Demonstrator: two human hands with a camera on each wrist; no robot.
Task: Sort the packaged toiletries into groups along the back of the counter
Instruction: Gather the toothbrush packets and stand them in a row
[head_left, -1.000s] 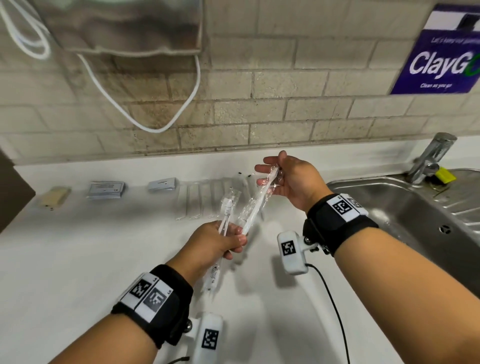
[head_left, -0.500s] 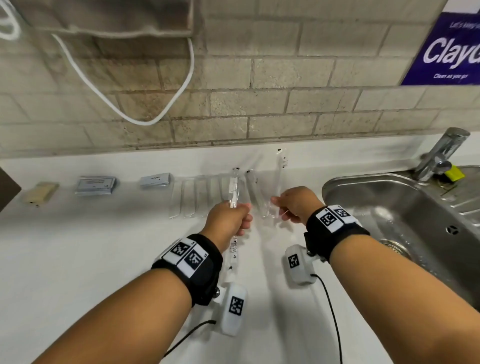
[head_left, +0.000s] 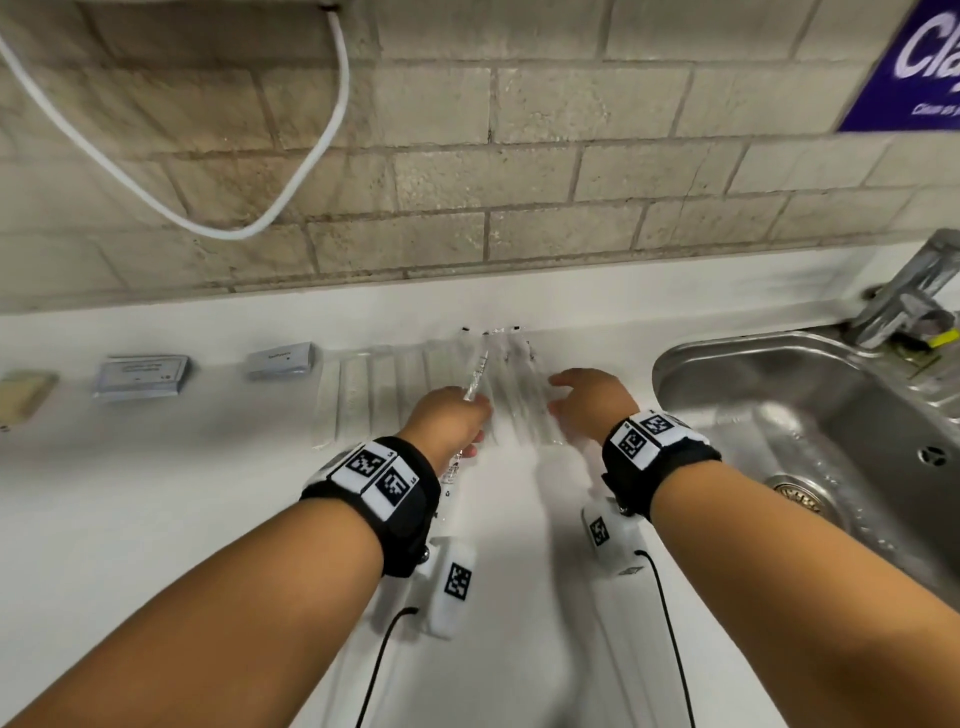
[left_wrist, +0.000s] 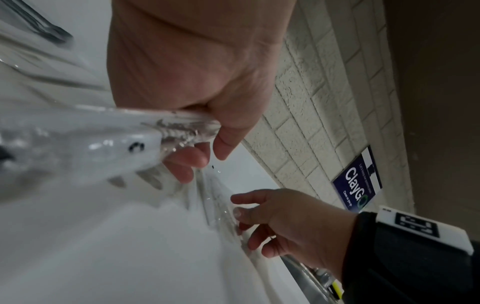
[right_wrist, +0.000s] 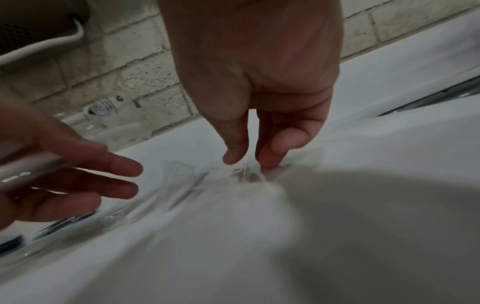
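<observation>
My left hand (head_left: 475, 415) grips a clear-wrapped toothbrush (head_left: 477, 371) (left_wrist: 116, 144), its head tilted up toward the wall. A row of wrapped toothbrushes (head_left: 395, 389) lies flat along the back of the white counter (head_left: 156, 519). At the row's right end my right hand (head_left: 561, 395) hovers with its fingers relaxed. In the right wrist view its thumb and a fingertip (right_wrist: 270, 162) touch the wrapper of the last packet (right_wrist: 244, 174), which lies on the counter. Two grey packets (head_left: 143, 374) (head_left: 280, 358) and a tan bar (head_left: 26, 395) sit further left.
A steel sink (head_left: 779, 415) with a tap (head_left: 909, 301) lies just right of my right hand. The brick wall (head_left: 467, 156) closes the back, with a white cable (head_left: 208, 223) looping down it and a purple sign (head_left: 914, 67) at the top right.
My right hand has brought its wrapped toothbrush down onto the right end of the row and loosened its hold. My left hand has moved toward the row, still holding its toothbrush.
</observation>
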